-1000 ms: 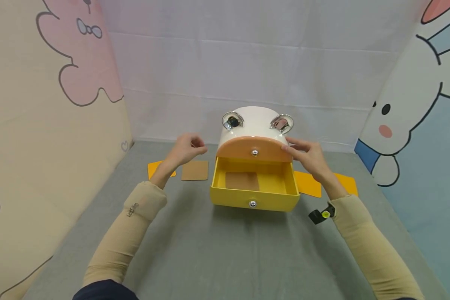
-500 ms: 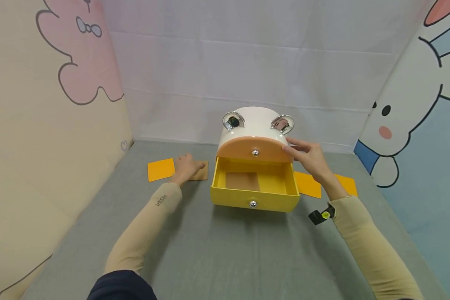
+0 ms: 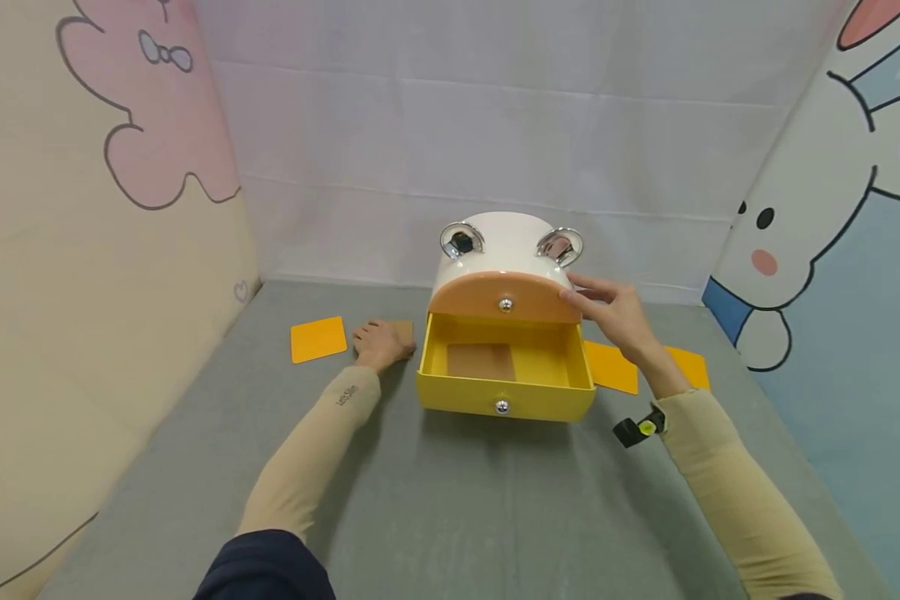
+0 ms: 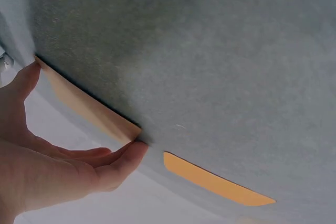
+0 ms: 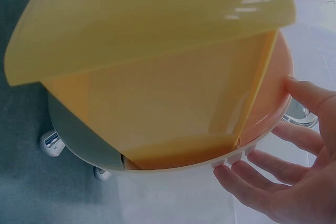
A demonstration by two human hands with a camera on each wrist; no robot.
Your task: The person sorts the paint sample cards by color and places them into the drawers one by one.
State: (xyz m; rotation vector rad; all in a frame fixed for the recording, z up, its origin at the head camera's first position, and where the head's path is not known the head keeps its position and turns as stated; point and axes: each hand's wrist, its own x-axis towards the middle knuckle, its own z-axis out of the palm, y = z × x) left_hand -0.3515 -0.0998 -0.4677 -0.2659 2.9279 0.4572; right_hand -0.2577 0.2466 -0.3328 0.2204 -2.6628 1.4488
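Note:
A frog-shaped storage box (image 3: 508,229), white with chrome eyes, stands at the back middle of the table. Its yellow lower drawer (image 3: 457,394) is pulled out, and a brown card (image 3: 480,362) lies inside. The orange upper drawer (image 3: 465,296) is closed. Left of the box, my left hand (image 3: 378,345) holds another brown card (image 4: 86,103) by opposite edges, between thumb and fingertips. My right hand (image 3: 618,321) holds the box's right side. In the right wrist view its thumb (image 5: 304,93) touches the orange front's edge and the other fingers rest along the white side.
An orange-yellow card (image 3: 318,339) lies left of my left hand. Two more, a nearer card (image 3: 611,367) and a farther card (image 3: 687,367), lie right of the box, partly behind my right arm. A white cloth wall (image 3: 330,167) rises behind the grey table (image 3: 450,517).
My left hand has come down and moved right onto the brown card, and now holds it. The orange-yellow card at left is uncovered. My right hand stays on the box.

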